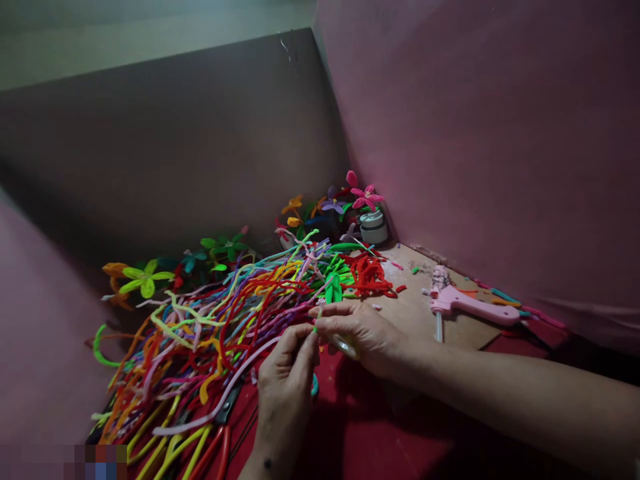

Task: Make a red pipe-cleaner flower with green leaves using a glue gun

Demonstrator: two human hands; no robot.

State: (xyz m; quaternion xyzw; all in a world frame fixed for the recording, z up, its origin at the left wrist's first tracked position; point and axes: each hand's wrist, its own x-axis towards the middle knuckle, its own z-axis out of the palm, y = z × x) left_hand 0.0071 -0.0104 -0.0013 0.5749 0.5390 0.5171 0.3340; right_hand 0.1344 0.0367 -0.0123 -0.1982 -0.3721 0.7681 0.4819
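My left hand [286, 377] and my right hand [361, 333] meet over a red cloth [380, 433], fingertips pinched together on a small green piece [315, 329], likely a bit of pipe cleaner. Both hands are closed around it. A clear round object [345, 347] shows under my right fingers. Just beyond the hands lies a big heap of coloured pipe cleaners [220, 320]. A green folded piece [334, 288] and a red tangle [369, 275] lie behind my right hand.
Finished pipe-cleaner flowers [145, 279] stand along the dark back wall, more of them [363, 197] in the corner by a small white pot [373, 228]. A pink glue gun [470, 305] lies on a wooden board [415, 307]. Red-handled pliers [217, 447] lie by my left wrist.
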